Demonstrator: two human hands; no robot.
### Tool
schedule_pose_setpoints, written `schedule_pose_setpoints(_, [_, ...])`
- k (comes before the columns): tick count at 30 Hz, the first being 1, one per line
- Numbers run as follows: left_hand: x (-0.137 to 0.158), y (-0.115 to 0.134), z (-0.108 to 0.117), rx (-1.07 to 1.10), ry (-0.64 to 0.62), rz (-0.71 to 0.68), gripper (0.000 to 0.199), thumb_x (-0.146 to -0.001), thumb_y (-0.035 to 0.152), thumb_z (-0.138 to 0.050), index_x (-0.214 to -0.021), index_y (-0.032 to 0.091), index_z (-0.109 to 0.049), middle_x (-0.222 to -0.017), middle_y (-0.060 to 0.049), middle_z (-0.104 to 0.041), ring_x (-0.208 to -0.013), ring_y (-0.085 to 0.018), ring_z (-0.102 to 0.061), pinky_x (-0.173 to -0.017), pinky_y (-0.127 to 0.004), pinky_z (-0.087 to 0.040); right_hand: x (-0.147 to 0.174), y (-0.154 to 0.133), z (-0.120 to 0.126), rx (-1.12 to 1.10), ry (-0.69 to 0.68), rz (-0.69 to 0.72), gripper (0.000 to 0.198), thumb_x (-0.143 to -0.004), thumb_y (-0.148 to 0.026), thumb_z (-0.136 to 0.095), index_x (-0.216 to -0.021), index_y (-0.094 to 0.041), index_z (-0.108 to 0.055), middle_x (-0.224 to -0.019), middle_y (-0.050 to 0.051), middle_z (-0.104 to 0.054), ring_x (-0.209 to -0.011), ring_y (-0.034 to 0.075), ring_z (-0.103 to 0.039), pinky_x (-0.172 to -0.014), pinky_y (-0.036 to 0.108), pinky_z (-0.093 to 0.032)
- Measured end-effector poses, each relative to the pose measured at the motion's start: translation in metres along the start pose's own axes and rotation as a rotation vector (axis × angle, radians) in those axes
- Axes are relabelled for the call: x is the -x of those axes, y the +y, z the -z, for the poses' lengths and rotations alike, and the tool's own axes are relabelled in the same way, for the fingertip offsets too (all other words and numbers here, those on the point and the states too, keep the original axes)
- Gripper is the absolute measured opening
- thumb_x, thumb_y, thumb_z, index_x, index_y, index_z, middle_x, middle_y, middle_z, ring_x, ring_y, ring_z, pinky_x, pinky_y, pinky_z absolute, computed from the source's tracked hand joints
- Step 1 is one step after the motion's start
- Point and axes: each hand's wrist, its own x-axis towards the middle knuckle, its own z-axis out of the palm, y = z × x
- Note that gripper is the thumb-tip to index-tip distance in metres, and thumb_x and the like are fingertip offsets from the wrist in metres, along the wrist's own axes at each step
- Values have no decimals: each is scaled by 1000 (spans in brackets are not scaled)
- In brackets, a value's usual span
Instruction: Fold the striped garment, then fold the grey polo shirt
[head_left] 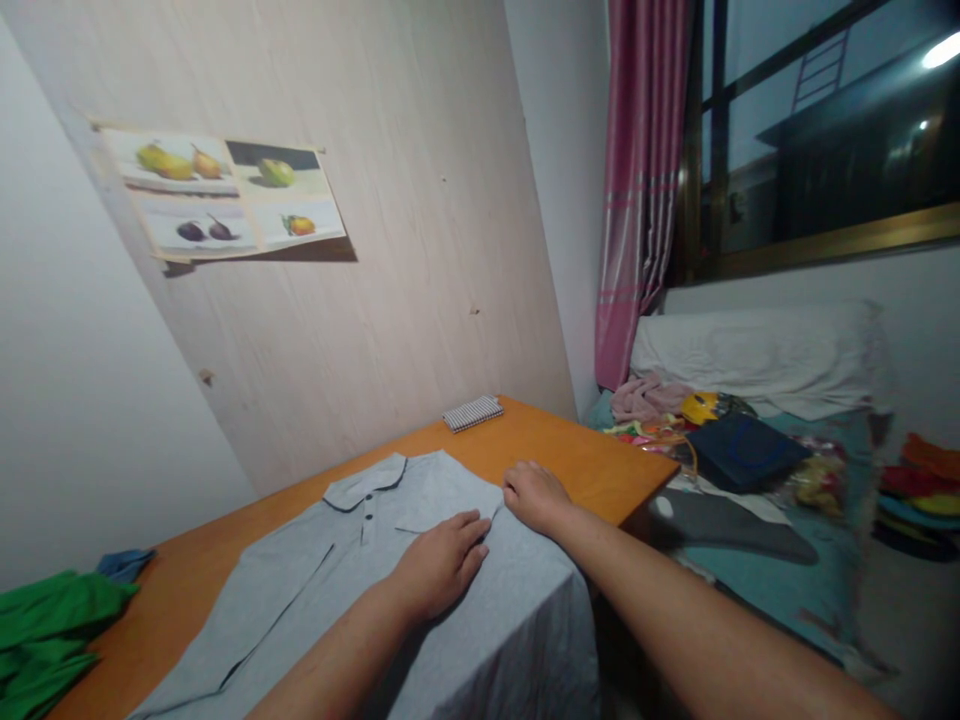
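Observation:
A light grey polo shirt [300, 590] is spread front side up across the orange table, its collar towards the wall and its lower right part draping over the near edge. Two dark buttons show on the placket. My left hand [439, 562] rests on the chest beside the pocket, palm down with the fingers stretched out. At the shirt's right shoulder, my right hand [536, 496] has its fingers curled over the fabric edge. A small crease runs in the cloth between both hands.
A folded checked cloth [473, 413] lies at the back of the orange table [592, 465]. Green clothing [56, 625] and a blue cloth [126, 566] are at the left. Beyond the right edge, a bed [829, 520] holds a dark blue bag [746, 450] and assorted items.

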Motion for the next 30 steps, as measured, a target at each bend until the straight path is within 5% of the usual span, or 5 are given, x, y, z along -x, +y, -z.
schedule_pose_setpoints(5, [-3,2,0,63,57,30,44,-100,45,-42,-134,24,-59,-138,-9,-62,-125,-24,-58,-108,-36,-44,0,-3,3,22,-7,-8,33,-98,-32,-42,-103,-18,-71,-108,13,-69,-103,25,-58,-85,34,-40])
schedule_pose_setpoints(11, [-12,6,2,88,102,139,38,-88,25,-53,-125,26,-57,-120,-5,-70,-109,-21,-64,-93,-29,-46,2,-3,3,23,1,0,30,-97,-28,-43,-102,-19,-71,-108,12,-68,-103,26,-57,-83,35,-39])
schedule_pose_setpoints(16, [-19,11,1,-23,134,185,19,-88,33,-53,-103,26,-63,-104,-4,-71,-94,-22,-64,-75,-30,-42,2,-1,1,-22,10,11,24,-93,-23,-46,-102,-21,-67,-107,10,-67,-102,24,-55,-83,34,-37])
schedule_pose_setpoints(25, [-37,-15,-9,320,295,310,26,-95,36,-40,-79,22,-55,-78,-1,-64,-77,-18,-58,-70,-27,-41,5,2,3,-156,41,158,27,-83,-23,-60,-109,-24,-65,-110,5,-63,-106,23,-51,-89,33,-35])
schedule_pose_setpoints(30, [-38,-14,-7,330,324,321,27,-96,37,-38,-80,22,-55,-78,-1,-63,-78,-18,-58,-70,-27,-42,4,5,2,-207,26,201,15,-90,-29,-63,-102,-25,-70,-110,4,-63,-109,21,-51,-92,33,-34])
